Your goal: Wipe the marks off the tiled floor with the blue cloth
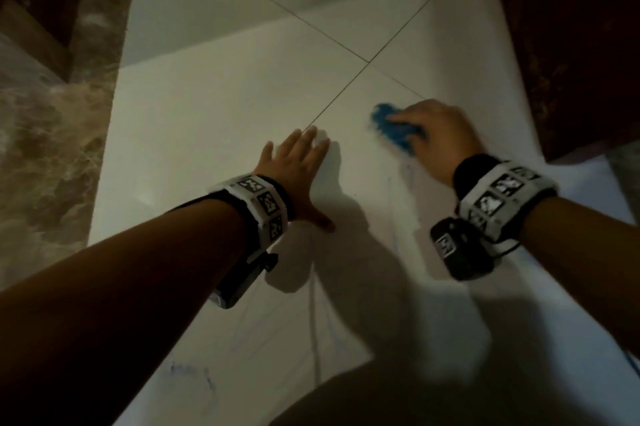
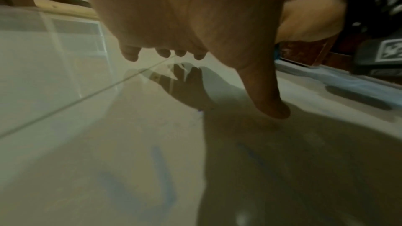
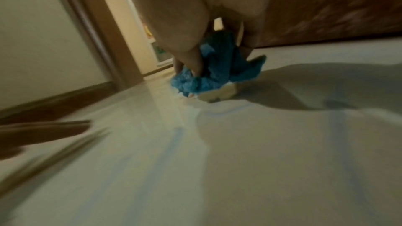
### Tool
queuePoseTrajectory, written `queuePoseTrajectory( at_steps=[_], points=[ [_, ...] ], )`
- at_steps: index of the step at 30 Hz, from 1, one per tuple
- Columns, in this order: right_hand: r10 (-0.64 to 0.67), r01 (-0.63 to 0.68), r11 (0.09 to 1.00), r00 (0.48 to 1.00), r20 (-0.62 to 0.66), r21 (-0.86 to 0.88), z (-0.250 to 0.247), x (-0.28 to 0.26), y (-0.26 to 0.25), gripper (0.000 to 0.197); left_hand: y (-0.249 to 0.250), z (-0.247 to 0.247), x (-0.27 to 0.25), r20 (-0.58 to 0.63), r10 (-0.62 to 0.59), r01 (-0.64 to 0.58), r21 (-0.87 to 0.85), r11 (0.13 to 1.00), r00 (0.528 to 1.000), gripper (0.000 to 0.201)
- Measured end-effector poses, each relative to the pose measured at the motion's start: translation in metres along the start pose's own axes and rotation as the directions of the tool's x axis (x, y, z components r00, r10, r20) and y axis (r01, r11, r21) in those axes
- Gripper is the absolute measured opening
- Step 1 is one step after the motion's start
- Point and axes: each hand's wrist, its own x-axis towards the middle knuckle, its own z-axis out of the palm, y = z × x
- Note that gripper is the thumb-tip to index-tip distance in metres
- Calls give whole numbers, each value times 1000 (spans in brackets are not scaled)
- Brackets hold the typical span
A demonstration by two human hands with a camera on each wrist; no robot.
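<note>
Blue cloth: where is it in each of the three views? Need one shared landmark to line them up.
Head: blue cloth right of centre, bunched under the right hand on the tiled floor.
Left wrist: only a blue sliver at the right, beside the thumb; probably the cloth.
Right wrist: upper centre, gripped in the fingers and touching the floor.
Shared landmark: the dark grout line.

cloth (image 1: 394, 129): blue | floor (image 1: 214, 120): white tiles, faint blue marks (image 1: 194, 373) | wristbands (image 1: 263, 200): black-white patterned
</note>
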Motion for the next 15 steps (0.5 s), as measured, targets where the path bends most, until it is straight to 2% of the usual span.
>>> queuePoseTrajectory(
  at_steps=[1,3,4,6,8,10,11,13,15],
  points=[
    [89,-90,996,996,-26,-11,-10,2,13,38,7,0,3,16,21,-21,3,1000,1000,137],
    [256,-251,955,967,12,-158,-16,1,33,37,19,1,12,38,46,-46,-19,999,998,139],
    [283,-267,931,959,30,-250,-13,-1,33,39,24,2,17,45,50,-49,-30,998,998,140],
    [202,-170,932,977,69,-320,0,-10,16,42,30,4,24,66,40,-39,-27,999,997,143],
    [39,9,964,984,174,-266,18,-26,-8,42,33,7,26,87,21,-20,-15,1000,996,144],
    [-75,161,949,951,299,-272,25,-36,-20,43,33,7,27,93,12,-11,-12,1000,996,144],
    [-98,183,951,944,316,-249,23,-34,-15,43,32,7,27,89,13,-12,-15,1000,996,144],
    [-36,75,984,973,230,-163,13,-15,8,41,31,6,26,74,24,-22,-24,999,997,144],
    [157,-150,985,984,83,-84,-1,4,34,37,30,7,26,65,34,-31,-37,999,997,143]
  ],
)
